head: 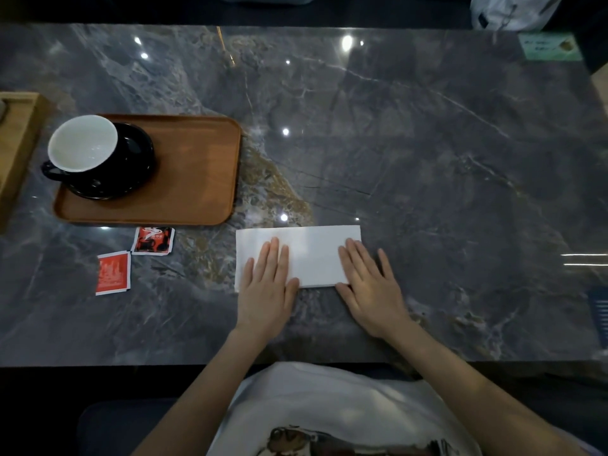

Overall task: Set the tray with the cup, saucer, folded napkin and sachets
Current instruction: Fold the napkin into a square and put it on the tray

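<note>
Dark grey marble tabletop (411, 143), glossy and veined, fills the head view; ceiling lights reflect in it.

Head view, all places given relative to the wooden tray (184, 179):

- The tray lies at the left of the table, long axis running left to right. Its right half is bare.
- A black saucer (131, 172) sits on the tray's left half. The cup (82, 143), black outside and white inside, stands upright on it, handle pointing toward the tray's near left corner.
- Two red sachets lie on the marble just off the tray's near edge: one printed sachet (153, 240) closest to the edge, and a second sachet (112, 273) nearer the person and slightly left. They are almost touching at one corner.
- The white napkin (309, 255) lies off the tray's near right corner, on the marble. It is folded into a long rectangle, long axis left to right, parallel to the tray's long edge.

Hand state: the left hand (268, 284) and right hand (370, 284) both lie flat, fingers extended, pressing the napkin's near corners. Neither grips anything.

Handling judgement: the napkin is light, soft paper and will likely flop or unfold if lifted by one end. Pinch it along the folded edge, or support both ends. The sachets are thin and flat on slick marble; slide each to get a fingertip under one edge.
</note>
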The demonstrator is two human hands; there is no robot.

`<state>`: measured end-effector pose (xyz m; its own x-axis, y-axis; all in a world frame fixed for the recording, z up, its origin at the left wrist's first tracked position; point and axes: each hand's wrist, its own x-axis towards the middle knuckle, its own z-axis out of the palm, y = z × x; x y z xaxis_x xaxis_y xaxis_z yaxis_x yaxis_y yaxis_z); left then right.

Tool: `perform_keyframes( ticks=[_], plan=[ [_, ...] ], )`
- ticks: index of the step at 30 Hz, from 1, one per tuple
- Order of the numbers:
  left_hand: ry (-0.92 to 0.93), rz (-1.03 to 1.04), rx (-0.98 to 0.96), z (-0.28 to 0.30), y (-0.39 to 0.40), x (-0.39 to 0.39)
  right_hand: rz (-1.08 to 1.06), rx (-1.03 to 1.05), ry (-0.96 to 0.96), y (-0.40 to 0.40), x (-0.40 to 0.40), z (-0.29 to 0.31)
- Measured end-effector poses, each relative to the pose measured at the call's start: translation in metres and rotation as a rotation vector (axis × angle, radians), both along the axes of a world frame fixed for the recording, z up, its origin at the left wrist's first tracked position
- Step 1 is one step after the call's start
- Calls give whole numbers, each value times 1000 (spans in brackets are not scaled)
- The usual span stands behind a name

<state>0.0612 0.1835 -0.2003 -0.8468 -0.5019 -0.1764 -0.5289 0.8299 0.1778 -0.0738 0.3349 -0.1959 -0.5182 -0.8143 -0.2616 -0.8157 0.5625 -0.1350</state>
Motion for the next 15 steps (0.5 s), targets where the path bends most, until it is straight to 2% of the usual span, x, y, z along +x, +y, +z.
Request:
perform_keyframes(
  ticks=[3,5,8,10,13,15],
  plan=[
    [6,4,5,-1,0,1,22,-20,4,13,-10,-1],
    [17,19,14,-1,1,0,26,-142,-32,12,-19,6],
    [55,53,41,0,5,-3,-79,-344,-63,-7,-33,17],
    [76,58,80,2,8,-8,-129,-313,-71,-21,-41,20],
    [82,54,101,4,12,-14,-107,-167,-92,-29,-48,17],
    [77,59,107,3,13,-18,-95,-140,-90,-28,-50,13]
  ],
)
